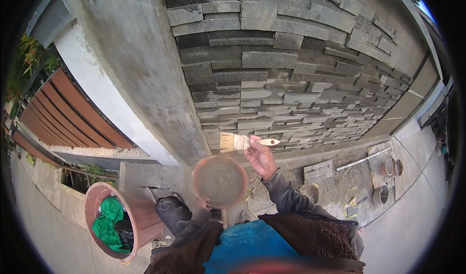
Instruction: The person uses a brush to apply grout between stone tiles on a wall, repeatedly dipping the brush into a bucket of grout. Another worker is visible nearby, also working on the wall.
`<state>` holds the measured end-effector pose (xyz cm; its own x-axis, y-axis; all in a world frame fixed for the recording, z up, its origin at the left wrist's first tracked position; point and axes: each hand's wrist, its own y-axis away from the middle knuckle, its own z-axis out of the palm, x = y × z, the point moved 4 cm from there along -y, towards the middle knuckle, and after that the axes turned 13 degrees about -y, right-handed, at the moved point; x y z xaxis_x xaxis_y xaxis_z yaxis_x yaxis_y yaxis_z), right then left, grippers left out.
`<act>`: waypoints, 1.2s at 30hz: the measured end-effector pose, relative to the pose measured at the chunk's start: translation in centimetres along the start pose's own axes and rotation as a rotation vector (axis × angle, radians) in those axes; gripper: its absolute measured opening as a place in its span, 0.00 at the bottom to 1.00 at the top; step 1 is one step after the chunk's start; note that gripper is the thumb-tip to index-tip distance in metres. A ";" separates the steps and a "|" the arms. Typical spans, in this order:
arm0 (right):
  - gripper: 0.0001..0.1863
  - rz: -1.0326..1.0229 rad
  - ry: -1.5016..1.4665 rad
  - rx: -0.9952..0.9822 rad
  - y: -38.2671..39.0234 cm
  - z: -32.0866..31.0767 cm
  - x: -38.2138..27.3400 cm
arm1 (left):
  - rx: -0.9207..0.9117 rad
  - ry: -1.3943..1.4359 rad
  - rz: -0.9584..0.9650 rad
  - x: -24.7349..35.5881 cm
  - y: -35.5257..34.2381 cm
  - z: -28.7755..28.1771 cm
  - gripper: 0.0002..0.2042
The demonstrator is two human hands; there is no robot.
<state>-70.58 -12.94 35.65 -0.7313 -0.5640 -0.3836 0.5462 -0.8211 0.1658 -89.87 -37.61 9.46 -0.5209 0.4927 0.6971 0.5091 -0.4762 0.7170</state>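
A wide paintbrush [241,142] with pale bristles and a light wooden handle is pinched in the fingers of my right hand [262,160]. Its bristles point left, close in front of the stone-clad wall [272,60]. Below and to the left of the brush is a round reddish-brown basin [219,182] with greyish, cloudy contents. My left hand [203,204] grips the basin's near-left rim; part of that hand is hidden. Some of the wall's grey stone strips look darker, as if wet, and others paler.
A tall pinkish bin [145,213] holding green and black plastic stands at the left. A smooth concrete pillar [141,55] borders the stonework. Several buckets [383,193], loose stone slabs [318,171] and a long straight strip [363,158] lie along the ground at right.
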 end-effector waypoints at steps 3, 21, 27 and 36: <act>0.22 -0.410 0.022 -0.304 -3.2 9.6 -9.5 | 0.039 0.128 -0.007 -0.5 -0.2 -0.6 0.18; 0.12 -1.245 2.000 -0.870 -11.4 41.4 -23.5 | 0.027 0.151 0.057 -2.8 -3.6 0.8 0.28; 0.11 -1.301 2.029 -0.881 -11.2 40.2 -23.7 | 0.055 0.116 0.066 -3.6 -3.9 0.1 0.27; 0.10 -1.862 1.882 -0.813 -8.4 35.5 -26.4 | -0.033 0.119 0.039 -5.1 -5.5 -0.1 0.26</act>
<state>-70.31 5.70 76.62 0.1607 0.9369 0.3104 0.4853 0.1989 -0.8514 -90.08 -37.52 1.95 -0.5798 0.3848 0.7182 0.5082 -0.5181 0.6879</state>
